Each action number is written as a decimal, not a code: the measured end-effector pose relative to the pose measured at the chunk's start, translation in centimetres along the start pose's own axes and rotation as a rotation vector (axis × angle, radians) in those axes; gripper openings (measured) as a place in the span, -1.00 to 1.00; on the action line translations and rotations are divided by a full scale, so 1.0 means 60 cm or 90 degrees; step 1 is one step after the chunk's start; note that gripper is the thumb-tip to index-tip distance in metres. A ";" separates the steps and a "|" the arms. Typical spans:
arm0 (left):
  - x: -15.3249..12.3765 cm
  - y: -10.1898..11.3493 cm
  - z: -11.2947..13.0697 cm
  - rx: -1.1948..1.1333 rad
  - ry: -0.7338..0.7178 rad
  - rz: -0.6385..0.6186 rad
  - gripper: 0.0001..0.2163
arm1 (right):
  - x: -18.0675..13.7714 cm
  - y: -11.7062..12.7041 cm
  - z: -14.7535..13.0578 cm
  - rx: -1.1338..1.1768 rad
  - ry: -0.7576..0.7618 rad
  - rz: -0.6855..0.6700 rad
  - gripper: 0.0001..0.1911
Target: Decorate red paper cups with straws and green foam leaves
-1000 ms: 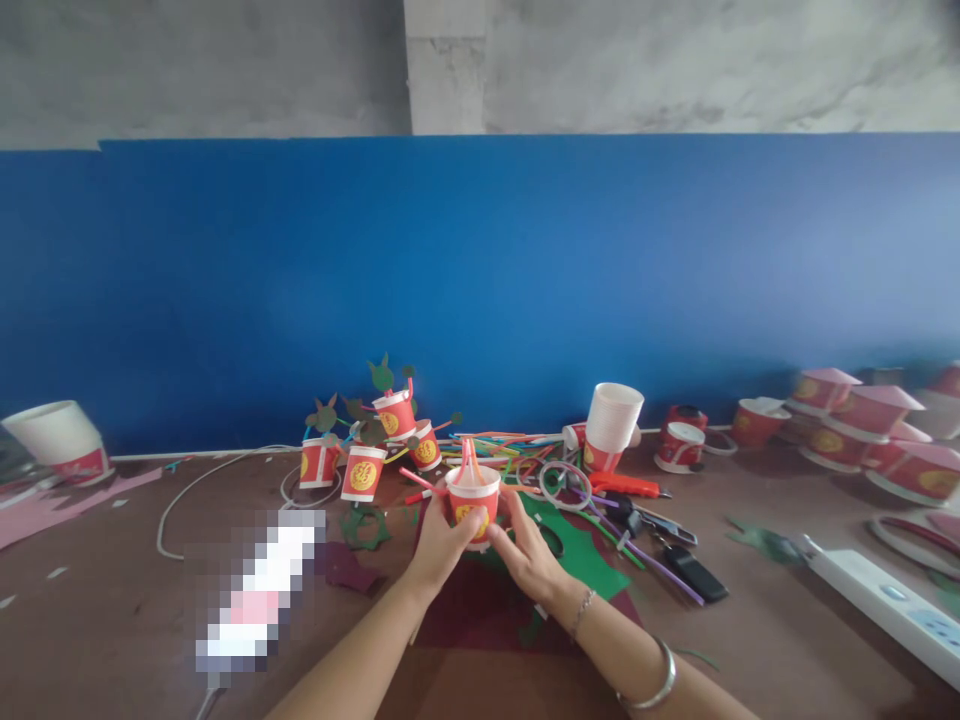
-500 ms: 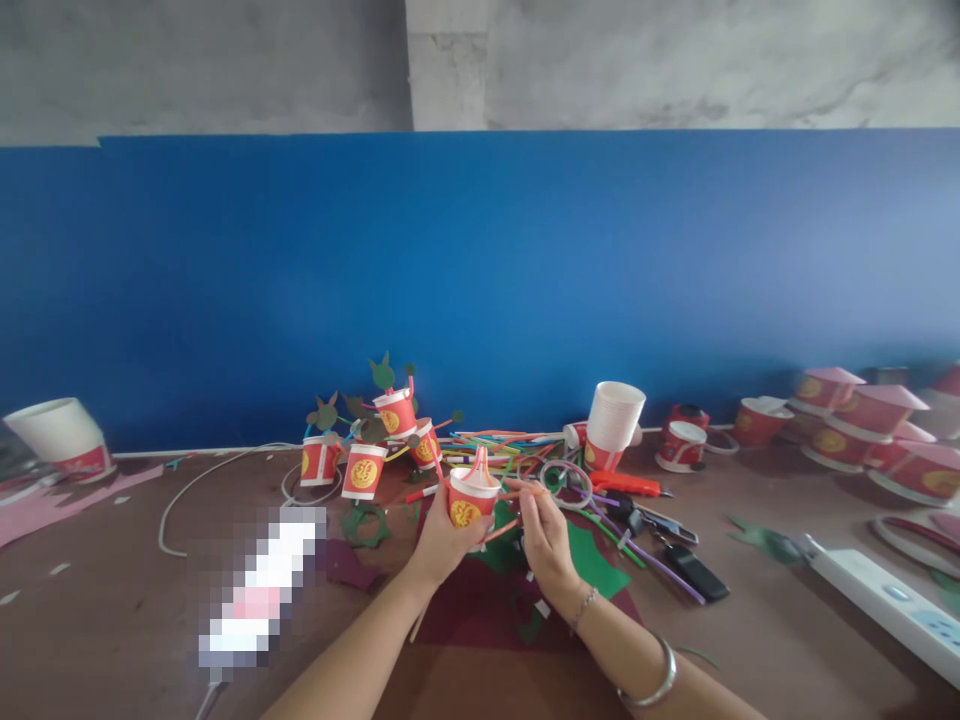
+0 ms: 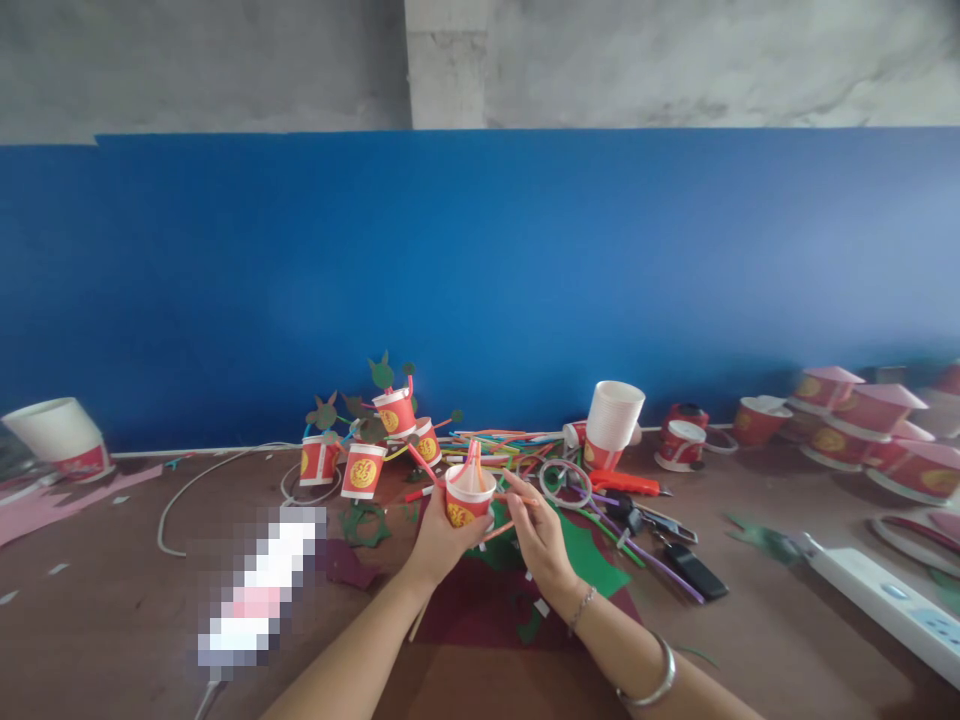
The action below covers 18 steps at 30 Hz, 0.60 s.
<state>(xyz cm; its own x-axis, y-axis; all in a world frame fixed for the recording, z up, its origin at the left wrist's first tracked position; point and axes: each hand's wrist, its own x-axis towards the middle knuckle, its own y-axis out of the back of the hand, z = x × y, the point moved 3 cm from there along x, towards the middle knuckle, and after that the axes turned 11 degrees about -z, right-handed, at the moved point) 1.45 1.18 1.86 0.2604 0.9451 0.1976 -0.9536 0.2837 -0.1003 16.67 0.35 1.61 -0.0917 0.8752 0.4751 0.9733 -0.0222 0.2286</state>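
Note:
My left hand is wrapped round a red-and-white paper cup with a yellow emblem, its open mouth tilted towards me. Pink and orange straws rise from inside it, and a red straw juts out at its left. On the cup's right side, an orange straw runs to my right hand, whose fingers close on it. Another orange straw sticks out lower down, below the right fingertips. Under both hands lie dark red paper and green paper.
Cup figures with straws and green cut-outs stand behind on the left. Loose straws, a cup stack, an orange cutter and keys lie behind and right. A power strip sits at far right.
The cup has shifted slightly left and tipped more towards me, and its left straw now leans further left. My right fingers have spread a little along the orange straw.

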 end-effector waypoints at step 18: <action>0.000 0.013 0.019 0.106 -0.187 0.051 -0.42 | 0.001 0.017 -0.026 0.079 -0.003 0.099 -0.68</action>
<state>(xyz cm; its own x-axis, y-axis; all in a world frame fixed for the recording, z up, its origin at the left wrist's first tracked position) 0.50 1.22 2.89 0.1530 0.8695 0.4697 -0.9870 0.1579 0.0294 17.34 -0.39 3.22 0.0626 0.8680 0.4925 0.9942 -0.0977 0.0459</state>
